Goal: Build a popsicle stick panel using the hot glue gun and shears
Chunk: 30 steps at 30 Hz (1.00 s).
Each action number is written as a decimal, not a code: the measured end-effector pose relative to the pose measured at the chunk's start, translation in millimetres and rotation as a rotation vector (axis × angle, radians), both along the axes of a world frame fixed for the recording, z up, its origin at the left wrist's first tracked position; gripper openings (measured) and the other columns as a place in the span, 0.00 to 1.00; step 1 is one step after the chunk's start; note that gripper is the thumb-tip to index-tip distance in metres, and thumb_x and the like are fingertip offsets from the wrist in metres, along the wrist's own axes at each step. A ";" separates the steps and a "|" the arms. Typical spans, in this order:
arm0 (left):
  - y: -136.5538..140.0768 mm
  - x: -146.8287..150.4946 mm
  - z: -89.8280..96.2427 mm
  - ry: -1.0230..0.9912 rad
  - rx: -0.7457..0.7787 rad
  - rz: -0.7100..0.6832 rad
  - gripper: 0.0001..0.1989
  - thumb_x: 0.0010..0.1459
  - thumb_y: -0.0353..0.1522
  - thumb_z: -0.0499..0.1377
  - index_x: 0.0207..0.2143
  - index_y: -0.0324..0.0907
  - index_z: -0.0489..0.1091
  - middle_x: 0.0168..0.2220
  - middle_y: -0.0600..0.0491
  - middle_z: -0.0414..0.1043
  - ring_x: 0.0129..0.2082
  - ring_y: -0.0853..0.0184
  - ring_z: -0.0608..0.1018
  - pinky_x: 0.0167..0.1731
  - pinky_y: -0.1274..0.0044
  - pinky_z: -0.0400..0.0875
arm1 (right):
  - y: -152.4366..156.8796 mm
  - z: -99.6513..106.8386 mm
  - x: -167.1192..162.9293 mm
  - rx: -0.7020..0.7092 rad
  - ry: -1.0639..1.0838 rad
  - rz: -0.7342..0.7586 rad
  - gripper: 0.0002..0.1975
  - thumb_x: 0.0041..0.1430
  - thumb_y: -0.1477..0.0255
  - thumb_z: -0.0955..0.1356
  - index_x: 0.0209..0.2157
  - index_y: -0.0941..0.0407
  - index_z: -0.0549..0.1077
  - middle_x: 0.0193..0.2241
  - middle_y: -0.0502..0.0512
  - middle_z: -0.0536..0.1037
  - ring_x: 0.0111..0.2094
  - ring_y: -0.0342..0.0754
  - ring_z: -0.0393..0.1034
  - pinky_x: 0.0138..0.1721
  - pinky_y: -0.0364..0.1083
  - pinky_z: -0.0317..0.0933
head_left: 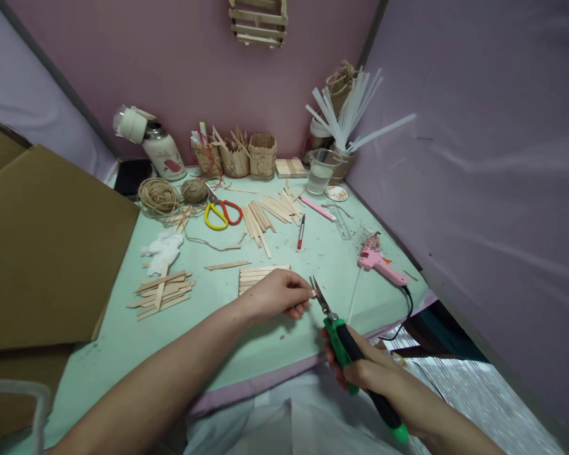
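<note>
Right now, your left hand (279,293) pinches a small wooden stick piece (313,294) between thumb and fingers, while your right hand (360,370) is wrapped around the green-and-black-handled pliers (344,344); the piece sits at their tips, between your hands. Just beyond your left hand, partly covered by it, a craft-stick panel (260,275) lies on the counter (256,351), its sticks set side by side, so that part looks laid out. Whether it is glued, you can't fairly judge from this view. The pinched piece is apart from the panel. Unused stock remains: a loose stick pile (165,294) left of your left hand and fanned sticks (258,220) farther beyond it. Past your right hand, the pink glue gun (382,264) lies unheld.
</note>
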<state>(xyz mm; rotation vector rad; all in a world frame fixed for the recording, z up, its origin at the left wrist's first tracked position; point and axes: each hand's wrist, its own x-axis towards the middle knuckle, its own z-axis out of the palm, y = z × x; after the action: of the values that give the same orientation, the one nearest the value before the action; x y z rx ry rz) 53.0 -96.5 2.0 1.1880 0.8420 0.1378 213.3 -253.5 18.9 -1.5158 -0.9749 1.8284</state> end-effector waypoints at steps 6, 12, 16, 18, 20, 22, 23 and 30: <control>-0.3 0.4 0.1 0.006 0.017 -0.014 0.10 0.52 0.36 0.63 0.27 0.37 0.74 0.20 0.55 0.70 0.18 0.74 0.70 0.22 0.80 0.66 | 0.3 -0.3 -3.0 -0.015 0.015 -0.013 0.11 0.48 0.65 0.63 0.34 0.53 0.65 0.35 0.51 0.67 0.34 0.48 0.61 0.37 0.49 0.55; 1.1 -0.6 0.9 0.034 0.023 -0.029 0.10 0.50 0.36 0.64 0.27 0.36 0.74 0.20 0.56 0.69 0.18 0.76 0.70 0.20 0.82 0.64 | 0.6 -0.4 -4.8 -0.019 0.029 -0.022 0.10 0.48 0.66 0.63 0.34 0.53 0.65 0.33 0.50 0.66 0.34 0.48 0.59 0.36 0.48 0.54; 1.4 -1.4 3.7 0.061 0.035 -0.048 0.09 0.51 0.34 0.63 0.28 0.35 0.74 0.21 0.55 0.70 0.19 0.76 0.70 0.20 0.83 0.65 | 0.3 -1.3 -5.9 -0.030 0.050 -0.019 0.10 0.48 0.67 0.64 0.34 0.53 0.64 0.34 0.50 0.66 0.34 0.47 0.59 0.36 0.48 0.54; 1.1 -1.1 4.9 0.071 0.035 -0.051 0.08 0.51 0.33 0.62 0.28 0.35 0.74 0.21 0.55 0.70 0.20 0.76 0.70 0.20 0.83 0.65 | 0.3 -0.9 -6.8 -0.039 0.050 -0.014 0.09 0.48 0.67 0.63 0.34 0.53 0.64 0.33 0.50 0.66 0.33 0.47 0.59 0.35 0.47 0.53; 0.9 -0.5 5.2 0.081 0.031 -0.052 0.08 0.51 0.33 0.62 0.27 0.35 0.74 0.21 0.55 0.70 0.19 0.76 0.70 0.21 0.83 0.66 | 0.2 0.2 -7.8 -0.042 0.046 -0.021 0.09 0.48 0.67 0.63 0.34 0.53 0.64 0.32 0.49 0.65 0.32 0.46 0.59 0.34 0.47 0.53; 0.8 0.1 4.2 0.085 0.028 -0.053 0.08 0.52 0.33 0.62 0.26 0.35 0.74 0.21 0.55 0.70 0.19 0.76 0.70 0.21 0.82 0.66 | -0.1 1.5 -8.5 -0.043 0.040 -0.029 0.09 0.47 0.68 0.63 0.34 0.53 0.64 0.31 0.49 0.65 0.32 0.46 0.59 0.34 0.47 0.52; 0.7 0.4 3.3 0.085 0.027 -0.054 0.08 0.52 0.33 0.62 0.26 0.36 0.74 0.21 0.55 0.70 0.19 0.76 0.70 0.21 0.82 0.66 | -0.4 1.9 -8.6 -0.043 0.037 -0.032 0.09 0.47 0.67 0.63 0.33 0.53 0.64 0.31 0.49 0.65 0.32 0.46 0.59 0.34 0.47 0.52; -1.3 3.3 -3.3 0.068 0.017 -0.049 0.08 0.51 0.33 0.62 0.24 0.36 0.73 0.21 0.55 0.70 0.19 0.75 0.70 0.21 0.82 0.67 | -2.8 -0.7 -7.2 -0.062 0.075 -0.056 0.10 0.47 0.68 0.64 0.34 0.54 0.65 0.30 0.49 0.65 0.31 0.45 0.60 0.32 0.46 0.53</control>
<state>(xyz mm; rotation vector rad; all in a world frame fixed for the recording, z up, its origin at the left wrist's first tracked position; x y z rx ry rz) 56.2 -97.8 -1.3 1.2340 0.8715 0.0646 206.1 -256.4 18.3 -1.4846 -0.8393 1.8775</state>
